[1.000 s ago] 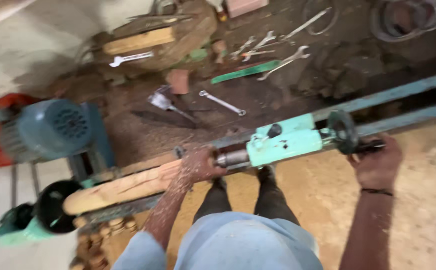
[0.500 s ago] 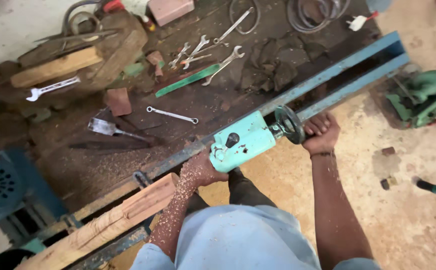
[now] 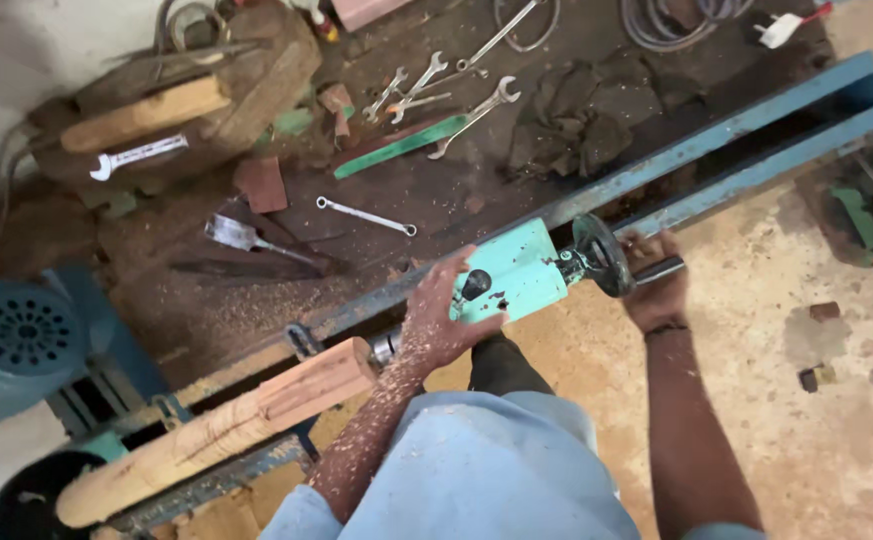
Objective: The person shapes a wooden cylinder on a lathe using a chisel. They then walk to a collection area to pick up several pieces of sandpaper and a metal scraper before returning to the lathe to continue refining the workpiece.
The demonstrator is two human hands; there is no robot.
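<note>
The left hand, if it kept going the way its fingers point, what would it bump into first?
The left hand already rests on the green tailstock. Its fingers point at the black knob, probably first, though depth is unclear.

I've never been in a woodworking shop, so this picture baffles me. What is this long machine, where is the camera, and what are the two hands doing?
The camera sits on the person's head and looks down, so you see their own arms. The long blue metal rails form the bed of a wood lathe. A rough, partly rounded wooden log is mounted along it. The left hand rests on the turquoise metal block at the log's end; the right hand grips the dark round handwheel behind it. A blue-grey electric motor sits at far left. On the dusty floor beyond lie several silver spanners and a flat green strip.
</note>
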